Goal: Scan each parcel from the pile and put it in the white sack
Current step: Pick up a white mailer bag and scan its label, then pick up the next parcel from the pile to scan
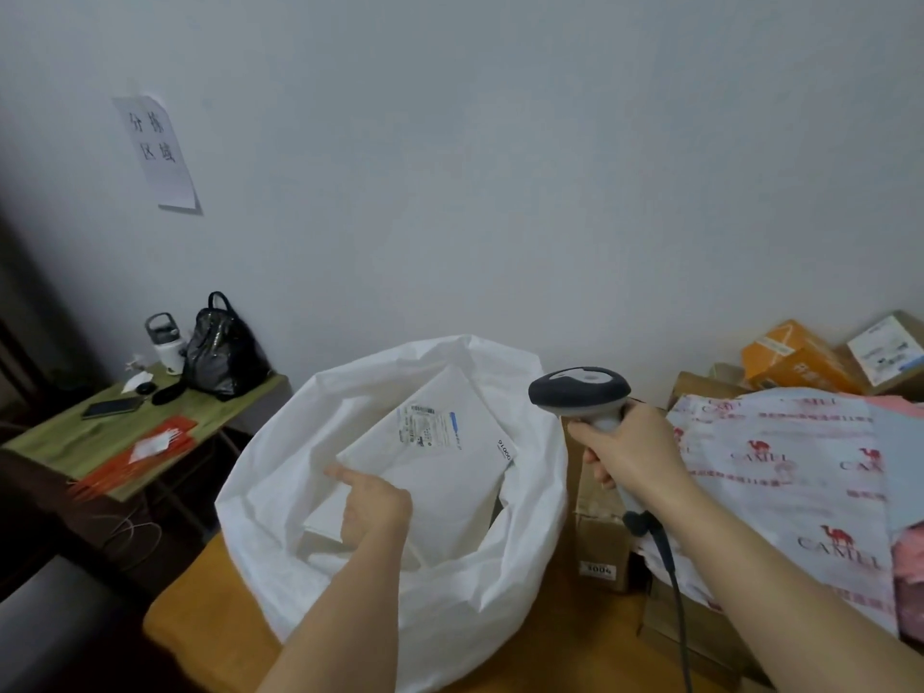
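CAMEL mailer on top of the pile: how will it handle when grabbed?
The CAMEL mailer is probably floppy: thin printed plastic, wrinkled and draped over the boxes beneath. Likely light for its size, since it lies flat with no bulge. Its glossy film could be slippery, so a pinch at an edge seems safer than a flat press.

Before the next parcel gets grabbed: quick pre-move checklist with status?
1. White parcel inside white sack, label up: ok.
2. Left hand holds nothing, over the sack mouth: ok.
3. Right hand holds the scanner: ok.
4. Scanner cable hangs in front of the pile's cardboard boxes: snag risk cannot tell.
5. Camel-print mailer on top of the pile, within view: ok.
6. Its barcode label showing: cannot tell.
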